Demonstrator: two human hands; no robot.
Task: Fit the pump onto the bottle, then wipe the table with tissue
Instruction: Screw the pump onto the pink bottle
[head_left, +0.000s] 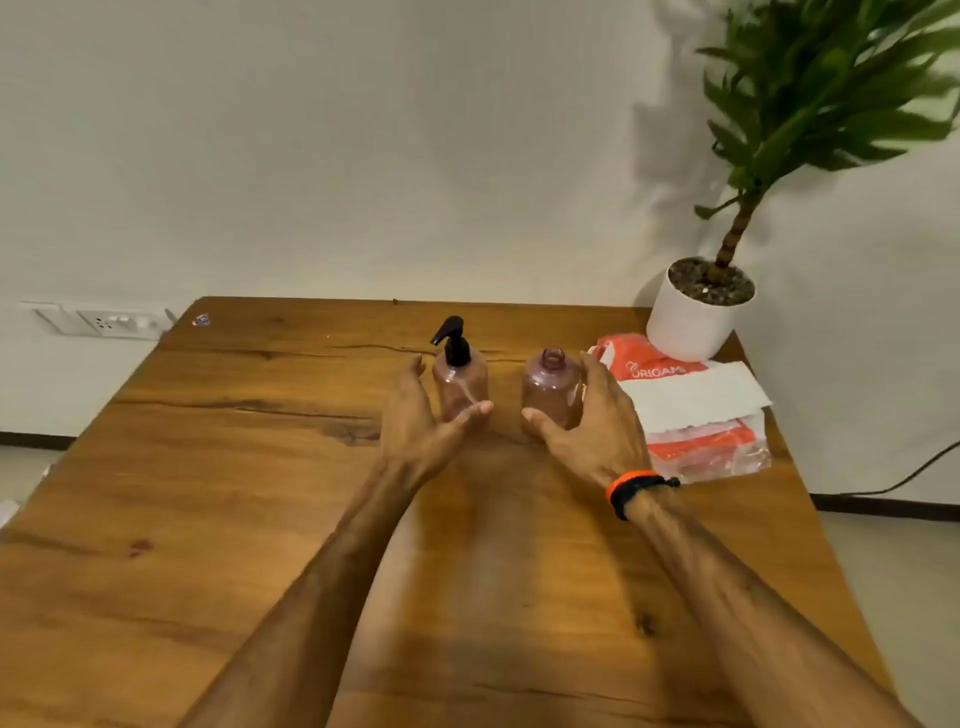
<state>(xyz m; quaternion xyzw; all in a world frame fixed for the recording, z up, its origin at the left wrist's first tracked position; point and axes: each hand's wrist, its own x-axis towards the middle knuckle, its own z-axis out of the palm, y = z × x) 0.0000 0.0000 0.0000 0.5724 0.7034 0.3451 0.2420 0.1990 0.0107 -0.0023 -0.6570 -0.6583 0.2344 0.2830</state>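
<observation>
Toward the far middle of the worktop (260, 467) sit my two brownish see-through bottles, side by side and a little apart, both upright. The left bottle (461, 387) has the black pump (453, 340) on top of it, nozzle pointing left. The right bottle (550, 391) has an open neck, nothing on it.

My left hand (423, 421) is next to the pump bottle, grip spread wide: fingers up along its left side, thumb reaching across in front near the base. Can't tell if I'm actually touching it, looks more like cupping around it. My right hand (597, 421) is the mirror of that on the open bottle, grip spread, fingers curling round its right side and thumb low in front. Looks like it's just about on the plastic, but it's a bit blurry, so no promises. There's an orange and black band (635, 491) on that wrist.

Just right of the open bottle is the tissue pack (701, 410), orange and white with clear wrap, a white sheet lying on top. Behind it, in the far right corner, is a plant (810, 104) in a white pot (685, 325), the pot touching the pack's back edge. A wall socket (104, 319) sits off to the left, beyond the worktop edge.
</observation>
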